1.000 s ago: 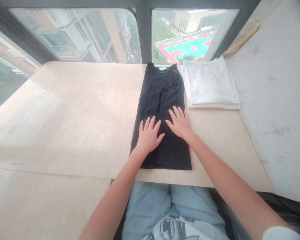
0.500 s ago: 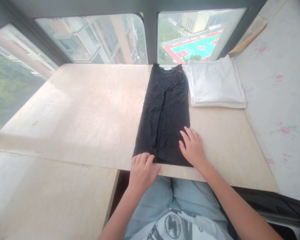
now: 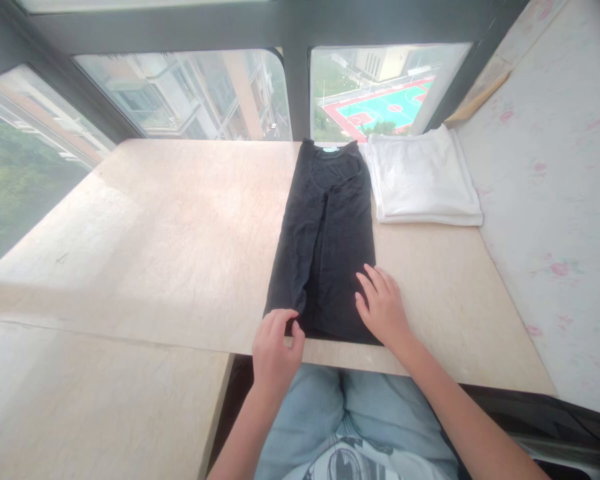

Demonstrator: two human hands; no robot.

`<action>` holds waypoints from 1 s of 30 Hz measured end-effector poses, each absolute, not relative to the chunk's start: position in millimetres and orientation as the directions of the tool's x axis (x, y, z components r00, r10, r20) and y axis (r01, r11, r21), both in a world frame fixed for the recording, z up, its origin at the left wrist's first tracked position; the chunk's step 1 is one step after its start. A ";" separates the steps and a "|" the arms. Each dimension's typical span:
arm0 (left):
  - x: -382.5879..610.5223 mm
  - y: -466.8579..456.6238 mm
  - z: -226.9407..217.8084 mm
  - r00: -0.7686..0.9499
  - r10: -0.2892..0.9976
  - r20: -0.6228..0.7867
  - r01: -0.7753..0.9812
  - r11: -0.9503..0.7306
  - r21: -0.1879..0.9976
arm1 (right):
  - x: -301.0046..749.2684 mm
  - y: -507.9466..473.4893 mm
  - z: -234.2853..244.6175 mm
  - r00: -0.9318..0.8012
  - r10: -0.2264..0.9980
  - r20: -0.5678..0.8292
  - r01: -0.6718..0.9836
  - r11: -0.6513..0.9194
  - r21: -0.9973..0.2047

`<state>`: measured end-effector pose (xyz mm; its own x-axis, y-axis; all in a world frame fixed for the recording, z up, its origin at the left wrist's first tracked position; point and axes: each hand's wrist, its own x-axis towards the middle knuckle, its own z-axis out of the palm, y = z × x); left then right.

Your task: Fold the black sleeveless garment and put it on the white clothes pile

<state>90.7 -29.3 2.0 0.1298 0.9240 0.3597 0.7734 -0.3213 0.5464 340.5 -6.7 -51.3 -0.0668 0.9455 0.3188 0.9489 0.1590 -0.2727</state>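
Left hand (image 3: pixel 279 348) at black garment (image 3: pixel 347 230) | folded lengthwise | pale neck label (image 3: pixel 331 150)

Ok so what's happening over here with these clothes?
A black shirt lies folded long and narrow on a pale tabletop. The person's left hand is curled at its near left corner; whether it grips the fabric is unclear. The right hand is open at its right edge. A folded white cloth lies to the right.
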 end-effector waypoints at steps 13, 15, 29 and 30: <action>93.3 -34.9 -21.5 0.265 0.906 0.330 0.740 -0.410 0.533 | 331.9 238.5 -4.4 0.018 0.991 0.134 0.697 0.084 -0.712; 94.7 -34.4 -21.8 0.251 0.908 0.335 0.732 -0.405 0.548 | 328.1 277.9 -6.4 0.030 0.992 0.119 0.732 0.059 -0.679; 90.2 -39.4 -21.0 0.312 0.854 0.416 0.641 -0.513 0.572 | 340.5 332.2 -0.2 -0.123 0.990 0.066 0.797 0.138 -0.588; 90.1 -40.8 -21.3 0.333 0.848 0.413 0.642 -0.525 0.559 | 341.5 333.2 -0.9 -0.129 0.990 0.062 0.802 0.141 -0.581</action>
